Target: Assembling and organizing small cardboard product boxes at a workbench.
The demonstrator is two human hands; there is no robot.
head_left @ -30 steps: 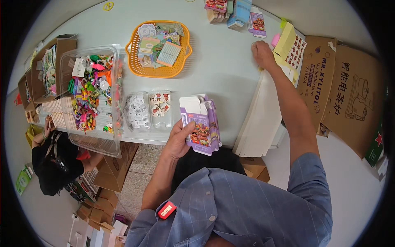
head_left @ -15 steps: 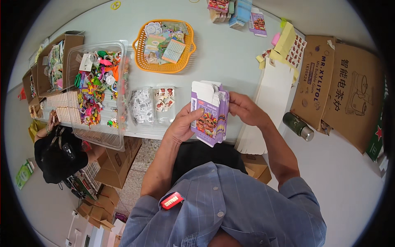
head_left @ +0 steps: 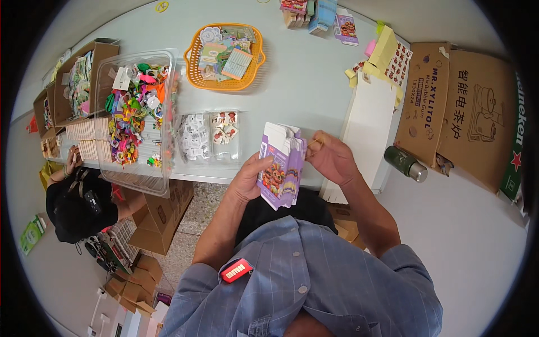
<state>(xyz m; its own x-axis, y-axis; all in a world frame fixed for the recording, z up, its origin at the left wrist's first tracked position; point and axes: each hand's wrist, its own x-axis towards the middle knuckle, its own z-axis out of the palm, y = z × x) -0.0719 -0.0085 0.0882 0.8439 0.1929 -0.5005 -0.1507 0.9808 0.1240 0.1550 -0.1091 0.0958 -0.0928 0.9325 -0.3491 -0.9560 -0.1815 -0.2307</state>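
Note:
A stack of flat purple cartons (head_left: 276, 175), with white flaps at the top and a colourful picture on the front one, is held upright over the table's near edge. My left hand (head_left: 247, 180) is closed on the stack's left side, its thumb lying across the front carton. Just right of the cartons, my right hand (head_left: 332, 159) has its fingertips pinched together on a thin yellow band, which looks like a rubber band. Whether the band reaches round the stack is too small to tell.
An orange basket (head_left: 264, 53) holds paper packets. Left are a clear bin (head_left: 169, 112) of colourful trinkets and a small clear tray (head_left: 238, 149) of stickers. White card strips (head_left: 368, 115), a green bottle (head_left: 404, 164) and cartons (head_left: 422, 101) stand right. A person (head_left: 78, 205) works at far left.
My right hand has drawn slightly away from the cartons, and the thin yellow band now shows at its fingertips. The stack has shifted a little down and left with my left hand.

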